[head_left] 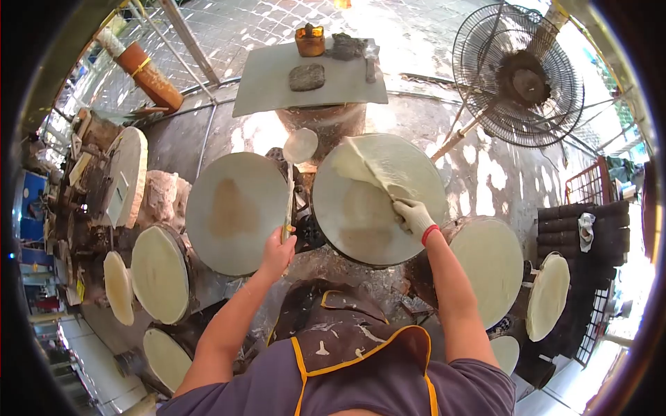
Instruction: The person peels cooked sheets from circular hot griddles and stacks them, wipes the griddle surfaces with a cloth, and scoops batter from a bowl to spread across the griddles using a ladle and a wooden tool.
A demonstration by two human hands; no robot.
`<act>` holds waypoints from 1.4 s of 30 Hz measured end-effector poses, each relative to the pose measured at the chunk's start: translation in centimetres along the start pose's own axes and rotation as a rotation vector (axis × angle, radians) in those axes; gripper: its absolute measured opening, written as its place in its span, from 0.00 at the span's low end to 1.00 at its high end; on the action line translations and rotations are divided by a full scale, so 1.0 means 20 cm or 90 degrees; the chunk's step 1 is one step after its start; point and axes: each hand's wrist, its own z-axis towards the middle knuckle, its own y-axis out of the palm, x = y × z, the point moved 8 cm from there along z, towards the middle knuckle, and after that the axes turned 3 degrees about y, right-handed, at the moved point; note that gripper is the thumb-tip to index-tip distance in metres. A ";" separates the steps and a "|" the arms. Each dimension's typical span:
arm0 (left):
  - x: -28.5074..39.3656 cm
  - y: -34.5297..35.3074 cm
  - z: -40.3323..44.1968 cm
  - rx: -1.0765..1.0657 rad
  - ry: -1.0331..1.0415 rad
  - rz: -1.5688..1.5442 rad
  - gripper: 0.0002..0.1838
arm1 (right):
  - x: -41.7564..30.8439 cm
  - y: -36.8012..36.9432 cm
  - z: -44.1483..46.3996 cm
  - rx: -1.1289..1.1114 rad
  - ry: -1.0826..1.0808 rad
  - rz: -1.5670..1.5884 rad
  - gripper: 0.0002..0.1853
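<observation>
My bare left hand (277, 253) is closed round the handle of a long ladle (300, 145), whose round pale end is raised between the two front griddles. My right hand (414, 216), in a white glove with a red band at the wrist, grips a long thin spreader (371, 170). The spreader lies slantwise over the right griddle (340, 229), with pale, wet batter (388, 163) smeared along it. On the left griddle (270, 187), a flat round plate, there is a brownish patch in the middle. My fingers partly hide the spreader's grip.
Several round plates with pale sheets, such as one at left (159, 274) and one at right (487, 270), surround me. Ahead, a grey board (263, 83) carries a dark pad (306, 77) and a tin (309, 41). A fan (520, 76) and stacked dark cylinders (583, 239) are at right.
</observation>
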 end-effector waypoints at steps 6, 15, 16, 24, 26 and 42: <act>-0.10 -0.03 -0.13 0.068 -0.028 -0.042 0.09 | 0.01 -0.20 -0.09 0.040 -0.019 -0.074 0.22; -0.07 0.08 -0.32 0.144 0.120 0.435 0.19 | 0.33 -0.23 -0.16 -0.234 0.179 -0.066 0.14; -0.12 0.09 -0.36 0.123 0.118 0.479 0.19 | 0.32 -0.34 -0.21 -0.220 0.185 -0.052 0.13; -0.35 0.13 -0.84 0.055 0.132 0.687 0.22 | -0.12 -0.18 0.03 -0.031 -0.030 -0.142 0.17; -0.33 0.16 -0.89 0.066 0.153 0.694 0.22 | -0.03 -0.04 -0.04 -0.145 0.042 -0.261 0.19; -0.32 0.20 -0.90 0.056 0.210 0.698 0.22 | 0.24 -0.33 -0.28 -0.007 0.005 -0.096 0.17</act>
